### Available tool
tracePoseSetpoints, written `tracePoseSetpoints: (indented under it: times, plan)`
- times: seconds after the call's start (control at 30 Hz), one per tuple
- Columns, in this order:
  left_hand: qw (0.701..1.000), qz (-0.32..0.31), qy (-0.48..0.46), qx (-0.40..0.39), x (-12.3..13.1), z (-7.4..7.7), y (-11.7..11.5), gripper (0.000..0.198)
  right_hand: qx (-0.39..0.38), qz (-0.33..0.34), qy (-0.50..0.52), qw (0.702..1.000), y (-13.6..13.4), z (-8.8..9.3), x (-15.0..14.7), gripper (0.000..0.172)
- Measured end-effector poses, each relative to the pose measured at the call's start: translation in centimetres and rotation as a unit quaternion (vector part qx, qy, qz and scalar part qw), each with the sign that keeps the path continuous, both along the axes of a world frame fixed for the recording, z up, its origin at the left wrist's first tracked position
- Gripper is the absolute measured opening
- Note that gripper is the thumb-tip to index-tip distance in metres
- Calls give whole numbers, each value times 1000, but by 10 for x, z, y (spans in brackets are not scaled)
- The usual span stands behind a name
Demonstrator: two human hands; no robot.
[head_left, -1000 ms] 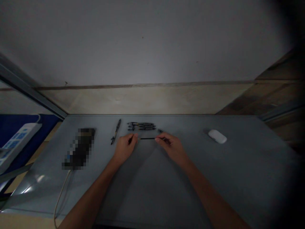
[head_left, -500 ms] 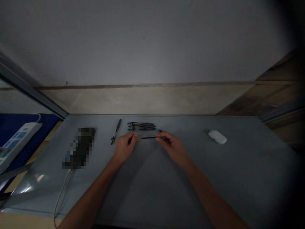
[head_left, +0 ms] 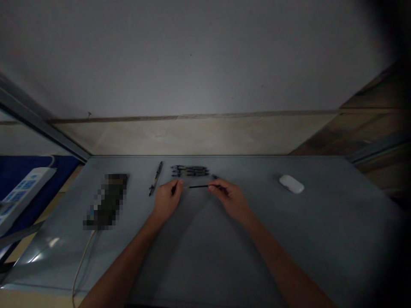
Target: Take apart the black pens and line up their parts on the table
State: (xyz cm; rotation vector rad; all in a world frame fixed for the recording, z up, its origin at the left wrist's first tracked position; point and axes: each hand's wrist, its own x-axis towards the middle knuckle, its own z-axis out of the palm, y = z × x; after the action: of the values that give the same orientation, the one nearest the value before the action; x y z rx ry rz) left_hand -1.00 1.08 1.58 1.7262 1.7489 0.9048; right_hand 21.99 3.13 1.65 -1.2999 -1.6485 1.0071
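Note:
My left hand (head_left: 167, 201) and my right hand (head_left: 230, 199) hover close together just above the grey desktop (head_left: 257, 231). A thin black rod, probably a pen refill (head_left: 199, 186), spans the gap between them. My right fingers pinch its right end along with a short dark piece. In my left fingers is a dark pen part (head_left: 175, 187), partly hidden by them. Just beyond the hands, several black pens (head_left: 189, 171) lie side by side, and a single black pen (head_left: 156, 177) lies at an angle to their left.
A white wireless mouse (head_left: 291, 184) sits at the right of the desk. To the left lies a pixelated dark object (head_left: 107, 201) with a pale cable (head_left: 81, 256) trailing off the front edge. A white power strip (head_left: 22, 192) rests on blue material beyond the left edge.
Very little differs. The hands keep hold of the same items, and the right hand sits slightly nearer the left. The whole view has shifted a few pixels.

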Motion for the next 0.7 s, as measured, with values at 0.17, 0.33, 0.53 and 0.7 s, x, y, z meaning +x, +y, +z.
tracePoseSetpoints:
  times: [0.17, 0.33, 0.53, 0.7]
  plan:
    - [1000, -1, 10, 6, 0, 0, 0, 39, -10, -14, 3, 1000, 1, -1, 2, 32]
    - [1000, -19, 22, 10, 3, 0, -2, 40, -27, 11, -10, 1000, -1, -2, 1, 41]
    - [1000, -16, 1, -3, 1, 2, -1, 40, -8, 18, -1, 1000, 0, -1, 0, 27]
    - [1000, -12, 17, 3, -1, -1, 0, 42, -11, 12, 2, 1000, -1, 0, 1, 29]
